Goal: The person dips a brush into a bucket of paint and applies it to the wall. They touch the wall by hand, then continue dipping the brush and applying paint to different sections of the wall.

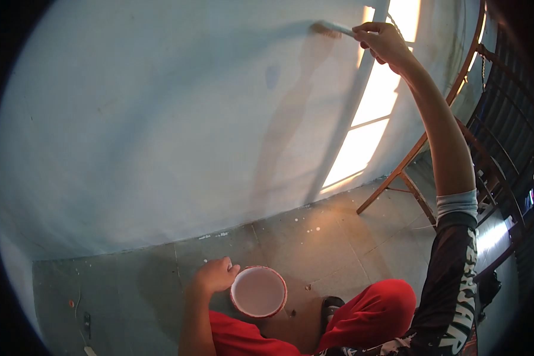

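My right hand (385, 44) is raised high, its fingers closed around the pale handle of a paintbrush (338, 28). The brush's brown bristles touch, or lie very close to, the pale wall (178, 118). Low in the view, my left hand (216, 275) is closed at the rim of a round bucket (237, 302) with a reddish edge. Whitish liquid (258, 292) lies inside it. The fingers' exact hold on the rim is partly hidden.
Bright window light (368, 113) falls on the wall at the right. A brown metal frame (418, 145) stands on the right, beside dark corrugated sheeting (510, 89). White specks dot the tiled floor (332, 255). A thin cable (80, 296) runs at lower left.
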Demonstrator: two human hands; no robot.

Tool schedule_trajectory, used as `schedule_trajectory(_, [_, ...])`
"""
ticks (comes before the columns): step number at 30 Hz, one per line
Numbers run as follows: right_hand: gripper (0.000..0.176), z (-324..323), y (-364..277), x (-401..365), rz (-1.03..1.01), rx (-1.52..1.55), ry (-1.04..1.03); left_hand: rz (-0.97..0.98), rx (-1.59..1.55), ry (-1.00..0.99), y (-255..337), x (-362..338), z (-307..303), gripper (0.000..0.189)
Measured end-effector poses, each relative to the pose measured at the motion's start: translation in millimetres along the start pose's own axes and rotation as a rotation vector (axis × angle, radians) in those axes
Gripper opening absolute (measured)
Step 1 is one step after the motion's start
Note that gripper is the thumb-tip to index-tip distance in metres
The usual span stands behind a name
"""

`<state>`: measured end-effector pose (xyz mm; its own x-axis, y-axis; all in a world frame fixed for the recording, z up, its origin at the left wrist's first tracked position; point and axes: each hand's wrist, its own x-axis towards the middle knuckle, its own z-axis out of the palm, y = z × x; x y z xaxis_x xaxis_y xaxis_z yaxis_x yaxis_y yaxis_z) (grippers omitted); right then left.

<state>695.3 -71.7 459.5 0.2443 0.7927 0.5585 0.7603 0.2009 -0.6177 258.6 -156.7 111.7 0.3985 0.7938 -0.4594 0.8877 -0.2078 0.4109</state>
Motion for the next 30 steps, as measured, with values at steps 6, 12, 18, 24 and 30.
schedule_trajectory(6, [0.031, 79.0, 73.6, -45.8, -0.16, -0.229, 0.315, 0.0, -0.024, -0.004, 0.1, -4.9, -4.1, 0.044])
schedule_trajectory(12, [0.021, 125.4, 100.8, -128.5, 0.146, -0.172, -0.141, 0.067, 0.0, 0.028, -6.9, -3.7, -0.5, 0.045])
schedule_trajectory(18, [0.009, 91.2, 85.6, -63.5, 0.136, -0.066, -0.286, 0.036, 0.026, 0.051, -2.4, -11.3, -3.6, 0.042])
schedule_trajectory(24, [0.028, 45.3, -22.3, -14.4, 0.034, 0.13, -0.012, 0.031, 0.01, 0.036, -4.6, -8.5, -3.5, 0.042])
schedule_trajectory(30, [0.027, 67.7, -27.0, -19.2, -0.161, 0.032, 0.285, 0.056, 0.001, 0.067, -11.1, -11.4, -0.9, 0.042])
